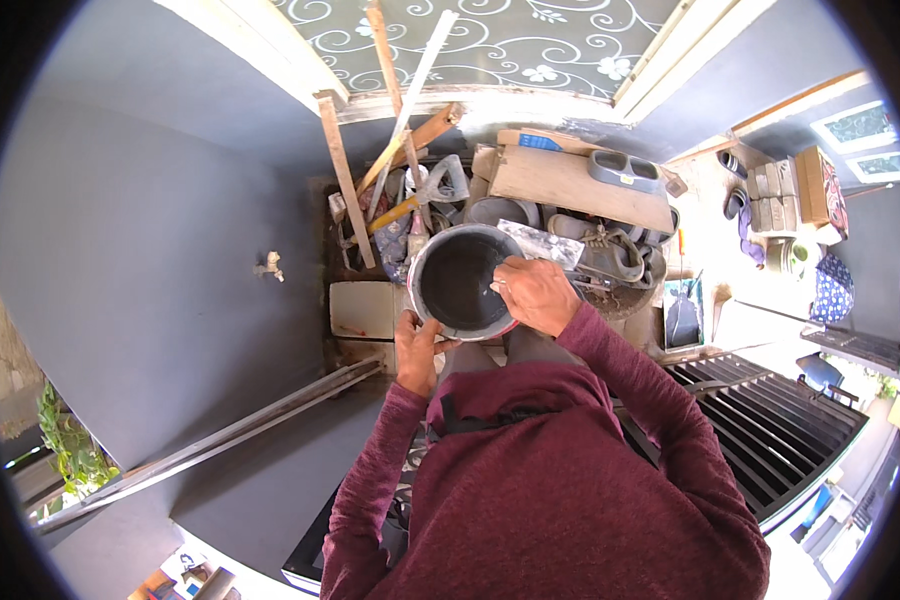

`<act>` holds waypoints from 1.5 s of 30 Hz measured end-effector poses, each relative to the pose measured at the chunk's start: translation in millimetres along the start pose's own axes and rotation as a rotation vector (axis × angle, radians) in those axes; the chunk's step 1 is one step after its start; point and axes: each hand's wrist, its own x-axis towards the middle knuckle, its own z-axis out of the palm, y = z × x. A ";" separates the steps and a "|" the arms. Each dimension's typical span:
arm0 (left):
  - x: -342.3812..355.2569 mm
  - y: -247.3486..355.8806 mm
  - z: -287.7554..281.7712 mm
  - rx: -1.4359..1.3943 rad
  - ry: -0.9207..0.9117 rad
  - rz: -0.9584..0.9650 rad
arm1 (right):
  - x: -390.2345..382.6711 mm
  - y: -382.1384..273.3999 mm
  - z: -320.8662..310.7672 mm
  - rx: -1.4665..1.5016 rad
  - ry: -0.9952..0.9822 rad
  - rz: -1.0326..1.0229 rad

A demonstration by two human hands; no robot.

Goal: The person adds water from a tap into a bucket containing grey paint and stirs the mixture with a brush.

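In front of my body is a round grey bucket [432, 318] with a dark inside; what lies at its bottom is hard to make out. My left hand [417, 350] grips the near left side of its rim, thumb along the edge and fingers below. Over the right part of the rim, my right hand [537, 293] is closed in a pinch. A small pale bit shows at its fingertips, pointing into the bucket; the rest of that thing is hidden, so its kind cannot be told.
Beyond the bucket lie worn shoes [610, 255], a cardboard sheet [570, 185], a shovel handle [448, 180] and leaning wood strips [345, 175]. A tap [271, 265] juts from the grey wall at left. A black slatted rack [760, 425] stands at right.
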 end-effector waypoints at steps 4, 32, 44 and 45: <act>1.2 -4.8 27.8 0.016 -0.017 -0.004 | -0.3 33.7 -0.3 0.215 0.036 -0.095; 36.9 -1.8 113.5 0.061 -0.332 -0.078 | -52.1 73.0 -43.4 0.085 0.273 0.171; 3.0 -39.3 208.2 0.098 -0.265 -0.054 | -113.7 148.8 -99.7 0.106 0.185 0.119; -0.9 -41.8 215.4 0.089 -0.254 -0.052 | -113.4 157.5 -106.8 0.067 0.214 0.118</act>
